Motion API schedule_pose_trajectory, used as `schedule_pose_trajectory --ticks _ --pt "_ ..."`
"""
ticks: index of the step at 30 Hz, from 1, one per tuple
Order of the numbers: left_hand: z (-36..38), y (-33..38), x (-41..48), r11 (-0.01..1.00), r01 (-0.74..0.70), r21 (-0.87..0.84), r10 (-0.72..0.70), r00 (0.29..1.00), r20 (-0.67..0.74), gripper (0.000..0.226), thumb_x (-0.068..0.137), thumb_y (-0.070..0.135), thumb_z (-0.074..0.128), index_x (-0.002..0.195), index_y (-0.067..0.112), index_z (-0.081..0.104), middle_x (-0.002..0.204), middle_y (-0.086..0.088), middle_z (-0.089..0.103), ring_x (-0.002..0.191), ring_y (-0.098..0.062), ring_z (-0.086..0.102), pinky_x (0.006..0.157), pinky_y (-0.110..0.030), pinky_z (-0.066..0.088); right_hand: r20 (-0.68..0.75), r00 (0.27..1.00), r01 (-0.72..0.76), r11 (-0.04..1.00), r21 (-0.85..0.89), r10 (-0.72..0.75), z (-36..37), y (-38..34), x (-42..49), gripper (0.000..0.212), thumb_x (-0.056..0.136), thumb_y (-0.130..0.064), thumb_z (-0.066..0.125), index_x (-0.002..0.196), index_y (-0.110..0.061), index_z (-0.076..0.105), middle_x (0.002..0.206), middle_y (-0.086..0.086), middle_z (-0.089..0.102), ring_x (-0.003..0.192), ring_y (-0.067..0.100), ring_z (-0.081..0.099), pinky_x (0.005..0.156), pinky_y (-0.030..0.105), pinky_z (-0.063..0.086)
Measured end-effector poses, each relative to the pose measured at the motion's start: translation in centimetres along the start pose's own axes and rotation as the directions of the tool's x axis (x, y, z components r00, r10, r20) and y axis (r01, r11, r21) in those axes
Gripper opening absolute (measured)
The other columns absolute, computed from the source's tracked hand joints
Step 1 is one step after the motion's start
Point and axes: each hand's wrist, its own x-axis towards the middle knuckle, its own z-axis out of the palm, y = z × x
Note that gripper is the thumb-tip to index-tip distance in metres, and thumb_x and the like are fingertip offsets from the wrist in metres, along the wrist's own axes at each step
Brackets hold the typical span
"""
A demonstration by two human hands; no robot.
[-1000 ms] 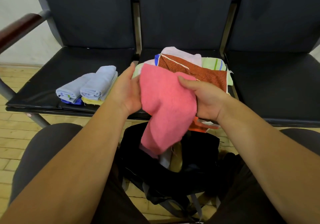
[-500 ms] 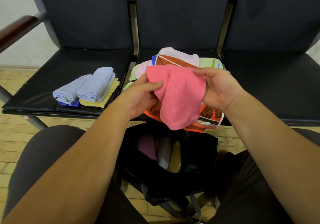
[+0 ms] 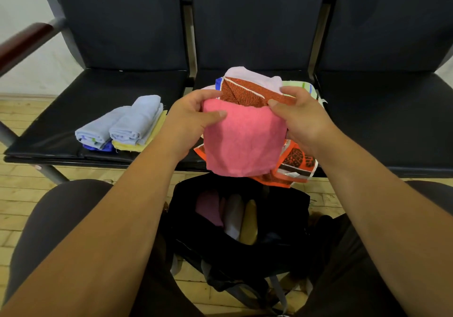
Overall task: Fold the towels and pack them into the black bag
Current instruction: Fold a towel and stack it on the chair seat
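Left hand (image 3: 192,119), right hand (image 3: 302,118) pinch pink towel (image 3: 245,140); dim bag (image 3: 290,221), maybe towels (image 3: 234,215).

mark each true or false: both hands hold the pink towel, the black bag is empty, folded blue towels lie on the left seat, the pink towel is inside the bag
1. The left hand and right hand both hold the pink towel: true.
2. The black bag is empty: false; folded towels already stand inside it.
3. Folded blue towels lie on the left seat: true.
4. The pink towel is inside the bag: false; the hands hold it above the bag, in front of the towel pile on the middle seat.
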Motion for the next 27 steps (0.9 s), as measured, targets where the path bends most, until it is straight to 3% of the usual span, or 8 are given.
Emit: schedule_pose_trajectory --ticks 4,7,10,13,17,20,24,27 --pt "-0.5 0.8 -1.0 0.939 -0.081 0.333 0.094 0.995 -0.025 0.063 0.088 0.016 0.084 0.144 0.032 0.061 0.123 0.02 0.061 0.112 -0.002 0.062 0.093 -0.025 0.055 0.159 0.982 0.134 0.974 -0.185 -0.105 0.4 -0.8 -0.8 0.053 0.08 -0.035 0.086 0.13 -0.043 0.072 0.143 -0.014 0.063 0.129 0.014 0.061 0.108 0.043 0.056" --pt "-0.5 0.4 -1.0 0.863 -0.117 0.492 0.179 0.981 -0.081 0.043 0.095 0.015 0.07 0.137 0.024 0.063 0.119 0.005 0.069 0.106 -0.014 0.065 0.083 -0.023 0.052 0.14 0.967 0.253 0.856 -0.451 -0.211 1.0 -1.1 -1.8 0.058 0.094 -0.022 0.079 0.147 -0.036 0.059 0.149 -0.014 0.058 0.135 0.011 0.054 0.114 0.037 0.049" --pt "-0.3 -0.1 -0.8 0.783 -0.098 0.615 0.22 0.967 -0.125 0.016 0.096 0.015 0.062 0.111 0.017 0.068 0.1 0.001 0.067 0.09 -0.019 0.064 0.064 -0.013 0.038 0.136 0.938 0.34 0.773 -0.535 -0.319 1.6 -0.7 -2.0 0.03 0.098 -0.021 0.071 0.124 -0.036 0.069 0.124 -0.015 0.065 0.114 0.008 0.06 0.096 0.028 0.052" --pt "-0.6 -0.6 -0.6 0.772 -0.114 0.626 0.215 0.973 -0.089 0.013 0.091 0.021 0.068 0.104 0.021 0.069 0.109 -0.004 0.055 0.096 -0.021 0.056 0.072 -0.02 0.043 0.121 0.933 0.343 0.731 -0.589 -0.34 1.6 -0.3 -1.6 0.019 0.096 -0.018 0.065 0.099 -0.036 0.068 0.111 -0.009 0.054 0.103 0.009 0.056 0.092 0.029 0.05" --pt "-1.7 0.1 -0.5 0.922 -0.02 0.386 0.024 1.0 -0.005 0.012 0.089 0.025 0.073 0.1 0.022 0.068 0.096 0.003 0.065 0.087 -0.015 0.063 0.073 -0.033 0.05 0.115 0.977 0.212 0.889 -0.405 -0.181 1.1 -1.1 -1.7 0.007 0.085 -0.033 0.074 0.091 -0.035 0.071 0.113 -0.007 0.057 0.116 0.025 0.058 0.094 0.039 0.051" --pt "-2.1 0.7 -0.5 0.977 0.13 0.171 -0.142 0.988 0.061 0.023 0.09 0.032 0.075 0.112 0.028 0.071 0.112 0.004 0.076 0.104 -0.018 0.073 0.087 -0.041 0.06 0.15 0.987 0.09 0.964 -0.252 -0.053 0.5 -1.7 -1.8 0.02 0.08 -0.045 0.077 0.093 -0.03 0.073 0.106 0.001 0.073 0.109 0.031 0.069 0.091 0.054 0.058" --pt "-1.6 0.8 -0.8 0.949 0.28 -0.143 -0.269 0.959 0.094 0.027 0.095 0.03 0.075 0.119 0.018 0.073 0.111 -0.003 0.08 0.11 -0.03 0.074 0.081 -0.04 0.058 0.163 0.986 -0.033 0.999 -0.018 0.035 0.6 -1.6 -1.8 0.02 0.09 -0.032 0.081 0.107 -0.022 0.078 0.11 0.009 0.079 0.111 0.036 0.074 0.1 0.059 0.059" --pt "-1.6 1.4 -1.0 0.804 0.376 -0.461 -0.336 0.926 0.171 0.037 0.097 0.045 0.073 0.124 0.02 0.076 0.116 -0.005 0.08 0.108 -0.027 0.076 0.087 -0.042 0.06 0.249 0.958 -0.219 0.927 0.304 0.145 0.1 -2.0 -1.8 0.044 0.094 -0.048 0.076 0.126 -0.019 0.077 0.125 0.013 0.077 0.117 0.029 0.074 0.108 0.056 0.054"
